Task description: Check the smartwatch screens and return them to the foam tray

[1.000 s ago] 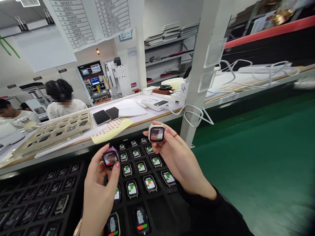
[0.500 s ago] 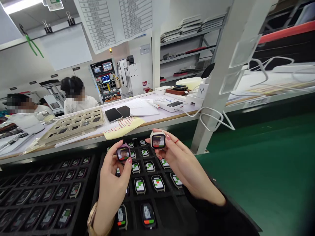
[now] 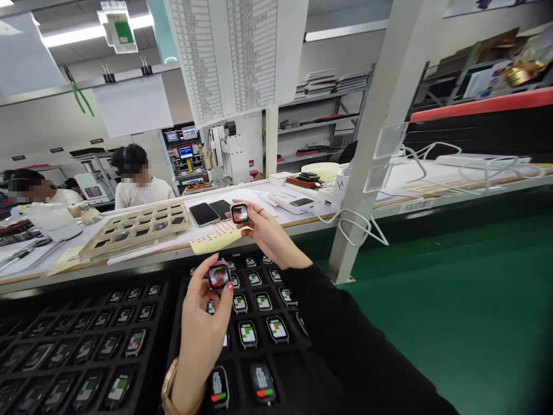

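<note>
My left hand (image 3: 203,323) pinches a purple-cased smartwatch body (image 3: 219,275) with a lit screen, held above a black tray (image 3: 285,380) of watch bodies showing green and red screens. My right hand (image 3: 264,230) is stretched forward over the raised white shelf and grips a second, pale-cased watch body (image 3: 239,212), also lit. That watch hovers just above a yellow sheet of red stickers (image 3: 216,235) and beside two dark phones (image 3: 204,213).
A beige tray (image 3: 138,227) with several watches lies on the shelf to the left. A second black tray (image 3: 64,357) fills the lower left. A white post (image 3: 367,161) with looped cables stands right of my arm. Green belt (image 3: 453,311) runs right. Two other people sit behind.
My right hand has reached forward and up with the pale watch, from above the black tray to over the white shelf. My left hand stayed nearly in place.
</note>
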The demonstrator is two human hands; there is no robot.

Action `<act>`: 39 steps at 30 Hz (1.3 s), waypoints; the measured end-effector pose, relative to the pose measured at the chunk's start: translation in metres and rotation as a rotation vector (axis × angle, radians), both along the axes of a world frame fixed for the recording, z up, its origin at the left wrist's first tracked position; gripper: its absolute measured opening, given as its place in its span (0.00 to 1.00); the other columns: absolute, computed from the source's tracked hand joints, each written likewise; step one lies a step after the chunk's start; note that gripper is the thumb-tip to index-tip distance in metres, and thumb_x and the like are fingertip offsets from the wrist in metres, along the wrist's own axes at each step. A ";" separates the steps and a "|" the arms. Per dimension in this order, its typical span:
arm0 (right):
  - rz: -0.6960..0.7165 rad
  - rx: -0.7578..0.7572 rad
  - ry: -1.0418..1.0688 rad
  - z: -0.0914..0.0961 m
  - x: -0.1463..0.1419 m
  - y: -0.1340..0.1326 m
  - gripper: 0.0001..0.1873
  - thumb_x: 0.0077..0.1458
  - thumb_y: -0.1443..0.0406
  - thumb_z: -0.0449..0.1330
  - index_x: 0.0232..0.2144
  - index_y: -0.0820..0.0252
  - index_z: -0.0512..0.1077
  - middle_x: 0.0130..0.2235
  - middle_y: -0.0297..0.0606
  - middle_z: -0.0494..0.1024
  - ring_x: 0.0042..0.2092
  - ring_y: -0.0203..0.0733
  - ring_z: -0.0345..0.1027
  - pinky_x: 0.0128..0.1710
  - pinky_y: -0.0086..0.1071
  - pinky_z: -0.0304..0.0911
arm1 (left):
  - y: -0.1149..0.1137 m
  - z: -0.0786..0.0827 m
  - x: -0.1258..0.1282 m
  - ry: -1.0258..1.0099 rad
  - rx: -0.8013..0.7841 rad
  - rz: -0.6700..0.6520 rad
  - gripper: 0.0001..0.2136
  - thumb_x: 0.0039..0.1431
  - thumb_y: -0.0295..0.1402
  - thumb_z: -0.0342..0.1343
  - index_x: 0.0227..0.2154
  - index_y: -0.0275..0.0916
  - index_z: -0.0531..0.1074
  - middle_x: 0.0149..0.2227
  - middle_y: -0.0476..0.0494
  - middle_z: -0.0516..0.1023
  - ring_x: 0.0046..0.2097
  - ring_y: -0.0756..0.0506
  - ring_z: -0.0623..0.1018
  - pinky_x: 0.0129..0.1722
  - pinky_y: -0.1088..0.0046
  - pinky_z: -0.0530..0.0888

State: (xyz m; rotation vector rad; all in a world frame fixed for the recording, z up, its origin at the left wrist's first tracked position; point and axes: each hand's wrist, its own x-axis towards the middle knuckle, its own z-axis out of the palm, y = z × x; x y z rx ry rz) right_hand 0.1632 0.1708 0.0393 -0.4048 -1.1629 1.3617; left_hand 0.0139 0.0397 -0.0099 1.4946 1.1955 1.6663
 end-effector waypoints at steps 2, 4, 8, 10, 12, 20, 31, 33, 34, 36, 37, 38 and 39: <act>0.003 0.000 0.013 0.005 -0.014 0.014 0.10 0.65 0.60 0.59 0.46 0.57 0.75 0.39 0.38 0.78 0.32 0.37 0.66 0.28 0.24 0.60 | -0.005 0.002 0.000 -0.007 -0.002 0.006 0.23 0.59 0.39 0.62 0.57 0.44 0.68 0.50 0.41 0.77 0.43 0.47 0.78 0.36 0.76 0.74; 0.004 0.009 0.032 0.005 -0.026 0.025 0.10 0.64 0.60 0.61 0.46 0.57 0.75 0.39 0.37 0.79 0.30 0.36 0.66 0.27 0.23 0.59 | -0.009 0.005 0.001 -0.025 -0.005 0.020 0.24 0.59 0.40 0.61 0.58 0.44 0.68 0.50 0.40 0.77 0.44 0.46 0.78 0.36 0.75 0.74; 0.001 0.021 0.074 -0.004 -0.039 0.037 0.14 0.61 0.57 0.64 0.47 0.56 0.75 0.39 0.38 0.79 0.31 0.36 0.67 0.28 0.23 0.60 | -0.015 0.009 0.004 -0.079 -0.015 0.055 0.24 0.59 0.43 0.61 0.57 0.44 0.69 0.50 0.40 0.77 0.46 0.45 0.78 0.36 0.75 0.74; -0.012 0.018 0.084 -0.011 -0.040 0.041 0.16 0.59 0.55 0.66 0.46 0.56 0.76 0.39 0.38 0.79 0.31 0.37 0.68 0.27 0.24 0.60 | -0.014 0.009 0.004 -0.100 -0.015 0.062 0.25 0.58 0.44 0.62 0.57 0.44 0.69 0.50 0.40 0.77 0.47 0.44 0.77 0.36 0.75 0.74; -0.019 0.009 0.083 -0.018 -0.038 0.045 0.18 0.57 0.55 0.67 0.46 0.58 0.76 0.39 0.39 0.79 0.32 0.38 0.68 0.27 0.24 0.60 | -0.011 0.009 0.003 -0.116 -0.018 0.066 0.26 0.57 0.45 0.62 0.57 0.44 0.69 0.51 0.39 0.76 0.49 0.43 0.77 0.35 0.75 0.74; -0.008 -0.036 0.106 -0.034 -0.018 0.054 0.13 0.59 0.57 0.65 0.43 0.56 0.76 0.42 0.39 0.79 0.33 0.39 0.69 0.28 0.25 0.64 | -0.004 0.008 0.003 -0.073 -0.049 0.094 0.27 0.57 0.47 0.62 0.57 0.45 0.68 0.49 0.41 0.77 0.47 0.44 0.77 0.38 0.74 0.74; 0.018 -0.047 0.126 -0.032 -0.012 0.050 0.09 0.65 0.61 0.61 0.45 0.56 0.77 0.39 0.37 0.79 0.31 0.37 0.69 0.29 0.23 0.65 | -0.001 0.009 0.007 -0.037 -0.031 0.130 0.25 0.58 0.44 0.63 0.56 0.45 0.69 0.50 0.42 0.76 0.50 0.44 0.76 0.43 0.73 0.74; 0.012 -0.054 0.121 -0.030 -0.012 0.048 0.08 0.66 0.62 0.61 0.45 0.56 0.77 0.38 0.37 0.79 0.31 0.37 0.69 0.29 0.24 0.66 | -0.001 0.009 0.007 -0.032 -0.035 0.126 0.25 0.58 0.44 0.62 0.56 0.45 0.69 0.50 0.42 0.76 0.51 0.44 0.76 0.44 0.73 0.74; 0.009 -0.057 0.118 -0.029 -0.012 0.047 0.08 0.66 0.62 0.61 0.45 0.56 0.77 0.38 0.37 0.79 0.31 0.37 0.69 0.29 0.24 0.66 | -0.001 0.009 0.007 -0.028 -0.039 0.124 0.25 0.58 0.44 0.62 0.56 0.45 0.69 0.51 0.42 0.76 0.51 0.44 0.76 0.44 0.72 0.74; 0.005 -0.062 0.114 -0.028 -0.012 0.046 0.08 0.67 0.61 0.60 0.44 0.56 0.77 0.38 0.37 0.79 0.31 0.37 0.69 0.29 0.24 0.67 | -0.001 0.009 0.007 -0.020 -0.045 0.123 0.25 0.58 0.44 0.62 0.57 0.44 0.68 0.52 0.42 0.76 0.51 0.43 0.76 0.44 0.72 0.75; 0.006 -0.064 0.113 -0.028 -0.012 0.045 0.08 0.67 0.62 0.60 0.44 0.56 0.77 0.38 0.37 0.79 0.30 0.37 0.69 0.29 0.24 0.66 | -0.001 0.009 0.007 -0.018 -0.046 0.124 0.25 0.58 0.44 0.62 0.57 0.44 0.68 0.52 0.42 0.76 0.51 0.43 0.76 0.44 0.72 0.75; 0.007 -0.065 0.112 -0.027 -0.012 0.045 0.08 0.67 0.62 0.60 0.44 0.56 0.77 0.39 0.37 0.79 0.30 0.37 0.69 0.29 0.24 0.66 | -0.001 0.009 0.006 -0.018 -0.046 0.125 0.25 0.58 0.44 0.62 0.57 0.44 0.68 0.52 0.42 0.76 0.51 0.43 0.76 0.44 0.71 0.75; 0.009 -0.066 0.112 -0.027 -0.012 0.045 0.08 0.67 0.62 0.59 0.44 0.56 0.78 0.39 0.37 0.79 0.31 0.36 0.69 0.29 0.23 0.66 | -0.002 0.009 0.006 -0.019 -0.046 0.126 0.25 0.58 0.44 0.62 0.57 0.44 0.68 0.52 0.42 0.76 0.51 0.43 0.76 0.44 0.72 0.75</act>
